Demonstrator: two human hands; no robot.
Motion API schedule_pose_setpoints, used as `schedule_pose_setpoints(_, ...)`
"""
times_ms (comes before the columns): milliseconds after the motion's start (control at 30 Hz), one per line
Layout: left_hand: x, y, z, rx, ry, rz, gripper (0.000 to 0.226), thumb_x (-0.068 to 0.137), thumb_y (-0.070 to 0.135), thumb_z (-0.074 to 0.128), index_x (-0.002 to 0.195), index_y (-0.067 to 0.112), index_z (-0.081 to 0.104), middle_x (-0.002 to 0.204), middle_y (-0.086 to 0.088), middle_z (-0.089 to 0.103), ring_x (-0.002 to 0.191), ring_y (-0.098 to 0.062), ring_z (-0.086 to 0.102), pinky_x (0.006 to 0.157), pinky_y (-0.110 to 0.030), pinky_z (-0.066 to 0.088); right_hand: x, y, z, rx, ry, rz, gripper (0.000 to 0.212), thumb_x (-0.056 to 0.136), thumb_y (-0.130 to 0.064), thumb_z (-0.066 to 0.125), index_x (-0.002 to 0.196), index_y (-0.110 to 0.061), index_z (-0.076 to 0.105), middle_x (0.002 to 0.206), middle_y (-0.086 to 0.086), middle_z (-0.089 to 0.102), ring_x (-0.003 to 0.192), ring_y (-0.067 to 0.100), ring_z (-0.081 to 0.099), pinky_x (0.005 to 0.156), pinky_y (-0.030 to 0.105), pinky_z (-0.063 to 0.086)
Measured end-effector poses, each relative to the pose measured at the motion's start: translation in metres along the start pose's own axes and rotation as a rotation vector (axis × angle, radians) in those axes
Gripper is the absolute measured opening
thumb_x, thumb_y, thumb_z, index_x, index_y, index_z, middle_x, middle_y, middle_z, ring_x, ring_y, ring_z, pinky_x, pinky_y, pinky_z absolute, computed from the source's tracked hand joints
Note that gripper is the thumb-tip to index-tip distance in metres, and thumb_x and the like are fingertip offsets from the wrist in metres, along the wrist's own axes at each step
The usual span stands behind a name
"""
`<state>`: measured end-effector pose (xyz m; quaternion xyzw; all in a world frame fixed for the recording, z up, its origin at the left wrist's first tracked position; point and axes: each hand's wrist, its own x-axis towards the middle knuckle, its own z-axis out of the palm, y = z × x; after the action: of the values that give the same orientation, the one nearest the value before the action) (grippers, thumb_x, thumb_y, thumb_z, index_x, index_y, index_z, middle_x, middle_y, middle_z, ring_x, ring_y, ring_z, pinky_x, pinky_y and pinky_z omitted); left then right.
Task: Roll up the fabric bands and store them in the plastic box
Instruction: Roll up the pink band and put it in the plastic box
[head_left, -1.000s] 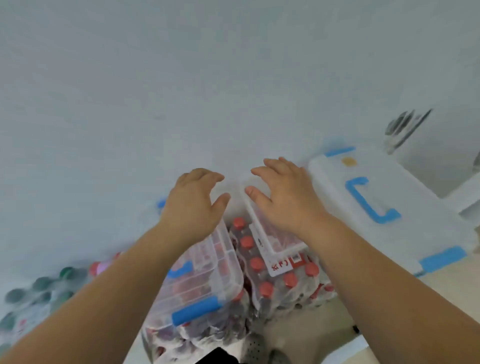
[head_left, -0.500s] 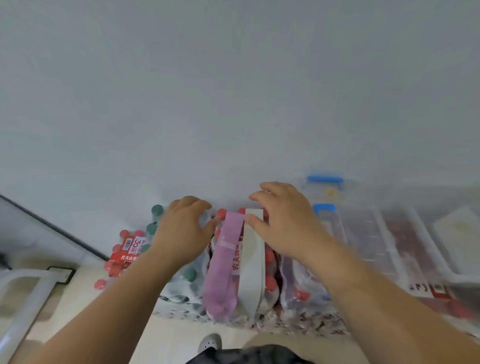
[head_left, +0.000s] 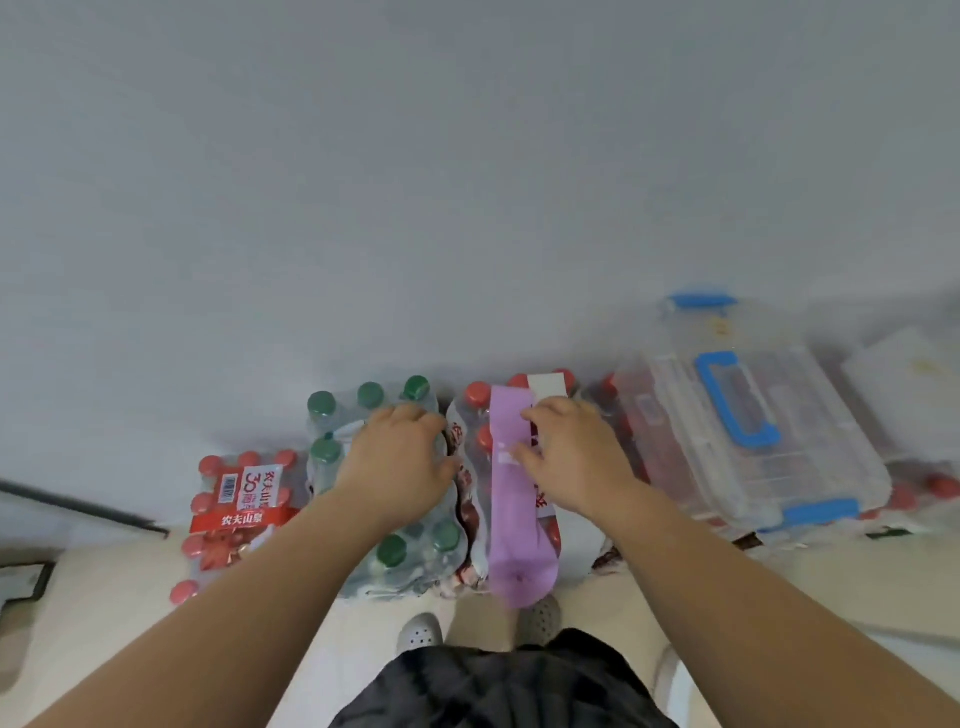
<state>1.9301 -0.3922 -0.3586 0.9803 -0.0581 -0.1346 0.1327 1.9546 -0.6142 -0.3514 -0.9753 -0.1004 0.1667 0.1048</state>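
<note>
Bare forearms, dark shorts, perforated clogs

No sleeves are worn on either arm (head_left: 223, 618); dark shorts (head_left: 498, 686) are seen below, and pale clogs (head_left: 420, 631) dotted with round holes are worn on both feet.

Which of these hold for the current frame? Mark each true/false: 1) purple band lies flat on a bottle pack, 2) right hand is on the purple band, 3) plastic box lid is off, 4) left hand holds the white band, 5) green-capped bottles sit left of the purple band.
1) True: the purple band lies unrolled over the red-capped bottle pack.
2) True: the right hand rests on it.
3) False: the plastic box has its lid on.
4) False: the left hand rests on the green-capped bottles; the white band lies beyond the right hand.
5) True.
</note>
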Motion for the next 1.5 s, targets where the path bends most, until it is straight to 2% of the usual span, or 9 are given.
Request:
schedule_pose_setpoints(200,0.041,0.021,0.008,-0.118,-0.054,0.090,0.051,0.097,0.045,0.050,0.143,0.025,0.047,0.126,-0.008,0.060,0.120,-0.032,0.052,0.102,-0.045,0.044,0.004,0.014,0.019,-0.046,-0.050,-0.060,0.050,0.098,-0.049,0.052,0.146,-0.033,0.052,0.162,-0.007,0.038,0.145,0.031,0.029,0.117,0.047,0.024)
schedule_pose_setpoints(367,0.073,0.033,0.008,-0.155,-0.089,0.076,0.042,0.099,0.035,0.052,0.136,0.015,0.051,0.120,-0.011,0.054,0.108,-0.035,0.056,0.092,-0.043,0.049,0.004,0.019,0.024,-0.025,-0.016,-0.095,0.050,0.096,-0.047,0.052,0.144,-0.033,0.054,0.160,-0.009,0.040,0.141,0.029,0.032,0.114,0.047,0.027)
schedule_pose_setpoints(600,0.094,0.046,0.012,-0.221,-0.042,0.025,0.013,0.093,0.020,0.056,0.099,0.021,0.067,0.099,-0.004,0.048,0.086,-0.028,0.058,0.070,-0.030,0.039,0.001,0.024,0.025,0.014,-0.063,-0.119,0.051,0.098,-0.048,0.046,0.147,-0.035,0.048,0.164,-0.015,0.029,0.147,0.027,0.024,0.116,0.047,0.023)
schedule_pose_setpoints(733,0.082,0.045,0.006,-0.374,0.037,-0.007,0.018,0.089,0.015,0.063,0.074,0.019,0.055,0.094,-0.007,0.058,0.084,-0.025,0.057,0.070,-0.032,0.044,0.003,0.020,0.013,0.120,0.048,-0.090,0.036,0.097,-0.042,0.054,0.126,-0.025,0.067,0.139,-0.004,0.059,0.129,0.025,0.046,0.107,0.039,0.041)
schedule_pose_setpoints(900,0.033,0.030,-0.016,-0.923,0.018,-0.038,0.017,0.094,0.013,0.065,0.078,0.018,0.063,0.065,0.009,0.064,0.057,-0.005,0.051,0.057,-0.015,0.040,-0.006,0.002,-0.014,0.504,0.174,-0.006,0.024,0.095,-0.042,0.065,0.113,-0.026,0.067,0.113,-0.009,0.066,0.104,0.013,0.062,0.087,0.033,0.052)
schedule_pose_setpoints(1067,-0.013,0.024,-0.036,-1.256,0.001,0.055,0.012,0.093,0.016,0.064,0.081,0.018,0.064,0.077,-0.016,0.064,0.076,-0.024,0.059,0.076,-0.046,0.051,-0.025,-0.024,-0.029,0.846,0.151,-0.108,0.002,0.095,-0.033,0.070,0.094,-0.034,0.069,0.085,-0.018,0.071,0.079,-0.001,0.066,0.071,0.023,0.055)
schedule_pose_setpoints(1133,-0.023,0.025,-0.042,-1.326,0.028,0.057,0.009,0.091,0.021,0.064,0.084,0.015,0.064,0.077,-0.013,0.061,0.077,-0.026,0.059,0.077,-0.058,0.052,-0.036,-0.034,-0.029,0.907,0.223,-0.135,0.015,0.096,-0.026,0.069,0.082,-0.031,0.069,0.069,-0.009,0.066,0.062,0.004,0.057,0.059,0.025,0.051)
schedule_pose_setpoints(1267,-0.039,0.030,-0.054,-1.380,0.059,0.111,0.009,0.089,0.021,0.066,0.092,0.013,0.064,0.074,-0.002,0.065,0.073,-0.021,0.060,0.072,-0.047,0.047,-0.056,-0.051,-0.040,1.067,0.310,-0.116,0.010,0.093,-0.027,0.069,0.088,-0.026,0.077,0.079,-0.002,0.075,0.072,0.010,0.065,0.070,0.035,0.058)
schedule_pose_setpoints(1500,-0.089,0.050,-0.079,-1.428,0.153,0.288,0.021,0.096,0.014,0.062,0.113,0.018,0.073,0.106,-0.008,0.077,0.095,-0.022,0.073,0.081,-0.031,0.058,-0.094,-0.061,-0.081,1.331,0.295,-0.285,0.011,0.093,-0.022,0.068,0.091,-0.017,0.077,0.083,-0.002,0.076,0.075,0.011,0.069,0.069,0.027,0.059)
